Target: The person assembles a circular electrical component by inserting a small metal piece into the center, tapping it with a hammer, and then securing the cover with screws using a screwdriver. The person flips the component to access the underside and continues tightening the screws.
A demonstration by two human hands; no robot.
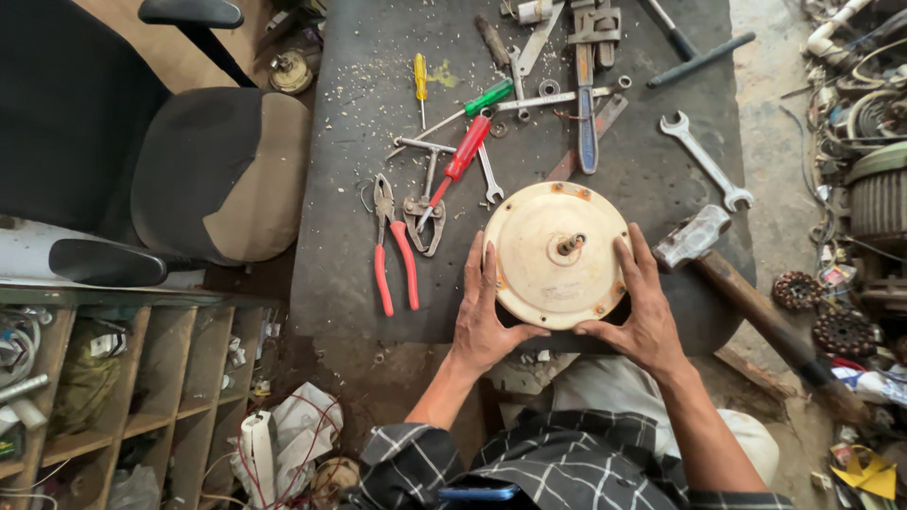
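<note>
2 hands' grip around motor housing (556, 253)

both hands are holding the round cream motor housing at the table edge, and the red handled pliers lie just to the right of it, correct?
Not quite. The head view shows the left hand and right hand holding the round cream motor housing at the edge of the table, but the red-handled pliers lie to its left. On its right lies a hammer.

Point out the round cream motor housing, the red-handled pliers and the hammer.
Round cream motor housing (543, 247), head view, on its flat top face.
Red-handled pliers (408, 269), head view, on one red handle.
Hammer (693, 237), head view, on its metal head.
</note>
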